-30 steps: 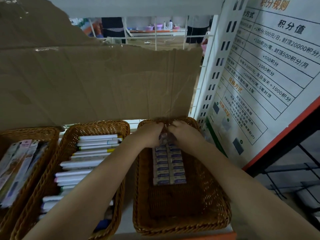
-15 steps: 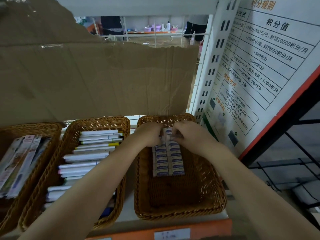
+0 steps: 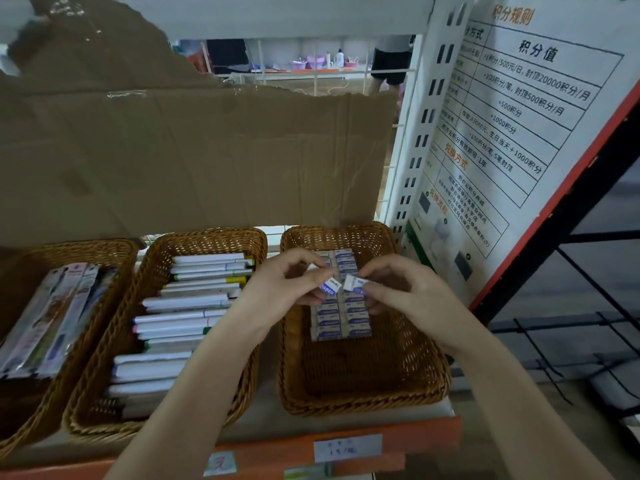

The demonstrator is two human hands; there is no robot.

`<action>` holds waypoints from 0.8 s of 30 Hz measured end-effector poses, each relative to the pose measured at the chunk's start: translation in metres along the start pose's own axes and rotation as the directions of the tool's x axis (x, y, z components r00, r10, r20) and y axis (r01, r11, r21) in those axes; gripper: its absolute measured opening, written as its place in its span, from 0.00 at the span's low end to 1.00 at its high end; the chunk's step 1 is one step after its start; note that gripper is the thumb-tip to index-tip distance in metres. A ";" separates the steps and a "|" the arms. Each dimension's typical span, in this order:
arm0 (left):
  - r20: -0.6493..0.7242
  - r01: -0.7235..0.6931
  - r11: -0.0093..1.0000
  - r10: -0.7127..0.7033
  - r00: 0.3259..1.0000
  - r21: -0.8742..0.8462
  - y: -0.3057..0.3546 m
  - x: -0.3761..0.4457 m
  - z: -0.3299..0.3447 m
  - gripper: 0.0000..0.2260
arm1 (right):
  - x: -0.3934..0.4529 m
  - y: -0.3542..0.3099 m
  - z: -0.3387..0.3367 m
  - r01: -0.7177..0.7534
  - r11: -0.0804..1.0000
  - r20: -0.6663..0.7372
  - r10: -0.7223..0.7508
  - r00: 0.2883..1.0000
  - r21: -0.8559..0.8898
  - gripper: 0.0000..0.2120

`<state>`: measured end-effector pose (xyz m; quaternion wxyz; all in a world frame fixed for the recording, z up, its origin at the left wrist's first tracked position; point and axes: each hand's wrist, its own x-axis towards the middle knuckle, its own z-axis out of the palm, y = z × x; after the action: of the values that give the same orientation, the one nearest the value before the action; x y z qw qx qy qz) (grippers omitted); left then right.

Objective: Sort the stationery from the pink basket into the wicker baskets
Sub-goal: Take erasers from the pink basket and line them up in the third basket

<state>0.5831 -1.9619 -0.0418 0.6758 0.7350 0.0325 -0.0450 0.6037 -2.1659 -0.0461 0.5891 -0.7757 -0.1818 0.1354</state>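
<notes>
Hands over right wicker basket point(image 3: 363, 393), at 12 o'clock of its floor. Left hand point(image 3: 277, 289) pinches one eraser point(image 3: 328, 288), label up; right hand point(image 3: 398, 289) pinches a second eraser point(image 3: 353, 283), the two close together. Eraser rows point(image 3: 341, 320) already laid two-wide beneath. Judgement: set each flat, label up, butted to the rows, release one at a time. Marker basket point(image 3: 166, 341) at 9 o'clock. Pink basket not in view.

3 wicker baskets side by side on a shelf point(image 3: 346, 429): left basket point(image 3: 52, 258) with packets, middle basket point(image 3: 207, 239) with pens point(image 3: 194, 303), right basket point(image 3: 408, 375) with erasers point(image 3: 341, 323) in 2 rows toward its rear. Cardboard sheet point(image 3: 194, 161) behind; poster point(image 3: 512, 133) right.
</notes>
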 end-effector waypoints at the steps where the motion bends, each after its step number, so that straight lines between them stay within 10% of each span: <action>1: -0.021 0.022 0.999 -0.023 1.000 -0.048 -0.002 -0.004 0.002 0.02 | -0.004 0.001 0.001 -0.002 0.998 0.000 0.002 1.000 0.065 0.06; 11: 0.109 0.230 0.864 -0.203 0.973 -0.448 -0.007 -0.026 0.008 0.13 | -0.017 0.009 0.007 -0.093 0.920 -0.009 0.104 0.995 0.380 0.17; 16: 0.024 0.046 0.962 -0.054 0.998 0.268 -0.012 -0.027 0.007 0.09 | -0.016 0.011 0.005 -0.058 0.995 -0.072 0.053 0.996 -0.076 0.11; 19: 0.108 -0.138 0.597 0.086 0.990 0.790 -0.017 -0.027 0.010 0.08 | -0.014 0.014 0.005 0.036 0.816 -0.015 -0.055 0.998 -0.577 0.11; 24: 0.260 -0.275 0.316 0.088 0.962 0.908 -0.033 -0.021 0.024 0.13 | -0.012 0.024 0.018 0.148 0.608 0.167 -0.026 0.986 -0.780 0.09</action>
<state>0.5578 -1.9822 -0.0741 0.1311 0.9811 -0.1371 -0.0389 0.5885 -2.1608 -0.0744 0.1792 -0.9344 -0.3006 0.0663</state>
